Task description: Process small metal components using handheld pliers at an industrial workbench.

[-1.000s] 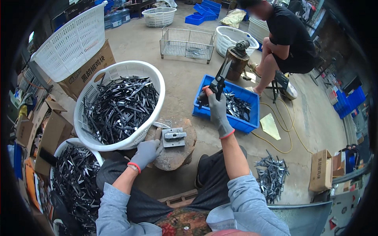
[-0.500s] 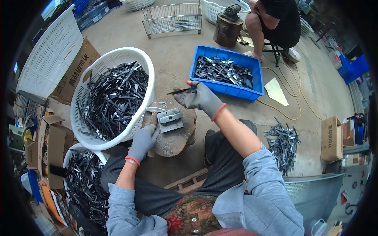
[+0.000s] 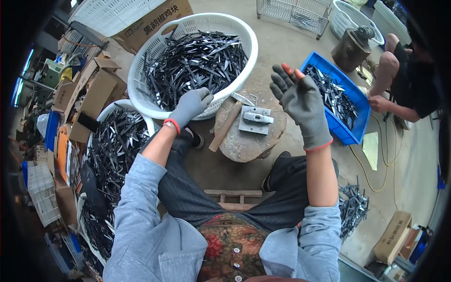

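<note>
"Two questions: how does the left hand (image 3: 190, 108) stand, and where?"

"It is at the near right edge of the white basket (image 3: 253, 49), fingers bent. I cannot tell whether it presses on the rim or grips anything."

"And the right hand (image 3: 300, 101)?"

"Palm up, fingers loosely spread, with nothing showing in it. Two of its fingertips are reddish orange. It is raised just left of the blue bin (image 3: 345, 136) in the view."

"What do those containers hold?"

"Dark metal blades (image 3: 202, 61), heaped in the basket and lying in the bin too. A loose pile (image 3: 353, 211) of them rests on the floor at the lower right."

"What is between the hands, then?"

"A wooden stump (image 3: 235, 149). On it sits a metal block (image 3: 256, 120) on a flat plate, and just left of that a hammer (image 3: 225, 127), its wooden handle slanting toward the person. Neither hand touches these."

"Anyone else nearby?"

"A co-worker (image 3: 390, 75) with bent knees, beyond the bin, one hand near its right side."
</note>
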Motion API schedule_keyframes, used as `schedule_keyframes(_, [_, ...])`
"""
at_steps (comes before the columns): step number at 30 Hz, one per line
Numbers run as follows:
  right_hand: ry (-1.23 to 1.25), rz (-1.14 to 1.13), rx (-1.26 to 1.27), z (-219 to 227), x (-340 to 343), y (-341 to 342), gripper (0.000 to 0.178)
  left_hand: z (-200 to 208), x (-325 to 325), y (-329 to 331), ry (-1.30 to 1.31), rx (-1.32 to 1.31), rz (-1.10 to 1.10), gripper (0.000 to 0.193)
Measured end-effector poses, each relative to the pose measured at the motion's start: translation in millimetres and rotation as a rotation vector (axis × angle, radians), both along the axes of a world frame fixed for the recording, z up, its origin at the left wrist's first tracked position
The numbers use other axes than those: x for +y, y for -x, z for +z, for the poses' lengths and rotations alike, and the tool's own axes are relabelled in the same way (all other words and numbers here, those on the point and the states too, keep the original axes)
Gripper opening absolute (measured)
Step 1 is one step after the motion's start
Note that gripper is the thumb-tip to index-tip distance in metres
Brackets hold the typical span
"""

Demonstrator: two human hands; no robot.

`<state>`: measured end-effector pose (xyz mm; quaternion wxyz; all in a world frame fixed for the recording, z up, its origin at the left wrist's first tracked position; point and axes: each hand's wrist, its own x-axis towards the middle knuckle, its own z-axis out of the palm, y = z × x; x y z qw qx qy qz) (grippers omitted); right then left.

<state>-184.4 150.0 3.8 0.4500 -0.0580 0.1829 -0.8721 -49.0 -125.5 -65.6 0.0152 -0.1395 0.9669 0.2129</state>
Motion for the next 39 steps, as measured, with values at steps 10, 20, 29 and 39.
schedule_keyframes(10, [0.011, -0.069, -0.041, 10, 4, 6, 0.028, -73, -116, 86, 0.053, -0.218, 0.142, 0.028])
schedule_keyframes(20, [0.022, -0.114, -0.098, 5, -13, 6, 0.028, -142, -75, 172, 0.529, -0.376, -0.104, 0.024])
schedule_keyframes(29, [-0.105, -0.101, -0.139, 4, -23, 4, 0.029, -146, -88, 161, 0.584, -0.335, -0.202, 0.029])
schedule_keyframes(39, [-0.056, -0.068, -0.127, 1, -26, -4, 0.028, -174, -87, 174, 0.574, -0.117, -0.029, 0.019])
